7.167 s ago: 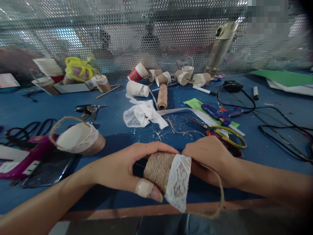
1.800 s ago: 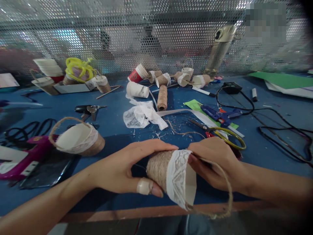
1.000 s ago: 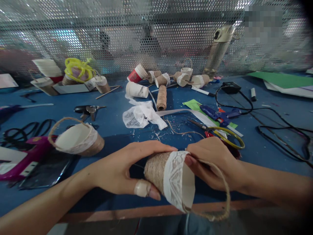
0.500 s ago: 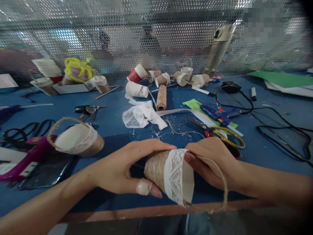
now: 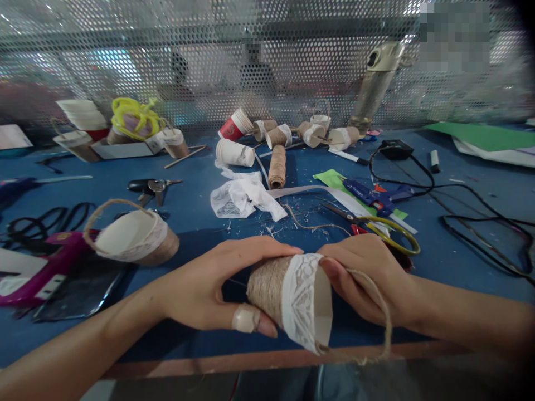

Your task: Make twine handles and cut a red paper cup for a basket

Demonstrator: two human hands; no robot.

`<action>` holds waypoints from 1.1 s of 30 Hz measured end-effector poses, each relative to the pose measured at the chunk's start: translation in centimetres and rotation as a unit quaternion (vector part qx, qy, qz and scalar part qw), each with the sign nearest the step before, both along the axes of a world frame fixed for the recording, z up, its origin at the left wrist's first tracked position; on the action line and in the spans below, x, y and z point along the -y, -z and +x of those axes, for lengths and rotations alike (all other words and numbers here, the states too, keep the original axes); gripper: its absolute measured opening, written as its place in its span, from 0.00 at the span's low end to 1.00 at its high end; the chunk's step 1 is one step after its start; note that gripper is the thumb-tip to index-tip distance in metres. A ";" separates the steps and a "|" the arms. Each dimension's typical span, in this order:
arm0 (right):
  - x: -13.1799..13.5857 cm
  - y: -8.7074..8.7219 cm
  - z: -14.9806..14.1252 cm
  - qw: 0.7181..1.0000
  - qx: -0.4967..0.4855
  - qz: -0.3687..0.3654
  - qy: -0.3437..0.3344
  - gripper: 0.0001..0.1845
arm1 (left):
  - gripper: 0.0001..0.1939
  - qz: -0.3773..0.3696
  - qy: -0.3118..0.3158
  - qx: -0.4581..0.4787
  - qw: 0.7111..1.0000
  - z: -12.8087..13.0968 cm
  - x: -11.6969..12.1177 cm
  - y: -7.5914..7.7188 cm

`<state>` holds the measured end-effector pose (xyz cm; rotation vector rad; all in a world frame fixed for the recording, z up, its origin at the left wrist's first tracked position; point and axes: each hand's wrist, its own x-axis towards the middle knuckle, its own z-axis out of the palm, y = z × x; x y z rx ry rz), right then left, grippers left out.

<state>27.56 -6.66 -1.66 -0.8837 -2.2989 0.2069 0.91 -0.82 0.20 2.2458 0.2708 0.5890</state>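
I see one near basket [image 5: 161,239] at left, one string roll [image 5: 277,167], then one pair of scissors [image 5: 352,216]. One string cup [image 5: 270,287] lies between thumb and fingers of the left hand [image 5: 200,284]; the right hand [image 5: 363,273] pinches its rim. Blue table [image 5: 194,234] shows ahead; its brown edge [image 5: 200,366] runs near the cup.

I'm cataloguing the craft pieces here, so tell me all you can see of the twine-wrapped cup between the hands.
The cup tapers, its body wound in brown twine with a white lace band round the mouth. The bare inside is pale and looks like paper. A twine handle loops out beyond the rim. The cup is tipped sideways near the table's front edge, mouth toward the right. The left hand grips the body; the right hand holds the upper rim, hiding part of it.
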 end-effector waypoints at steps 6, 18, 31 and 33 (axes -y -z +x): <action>0.0 0.4 0.0 1.000 0.007 0.005 0.016 0.18 | 0.42 -0.002 0.002 0.004 1.000 -0.1 0.1 0.0; 0.1 0.4 0.1 1.000 0.012 0.006 -0.003 0.19 | 0.39 0.014 0.004 -0.001 1.000 0.0 0.1 -0.1; 0.0 0.6 -0.2 1.000 0.010 0.025 -0.015 0.22 | 0.43 0.012 0.018 -0.010 1.000 0.0 0.2 0.1; 0.0 0.5 -0.1 1.000 -0.001 0.021 -0.017 0.23 | 0.43 0.013 0.014 -0.016 1.000 -0.1 0.2 0.1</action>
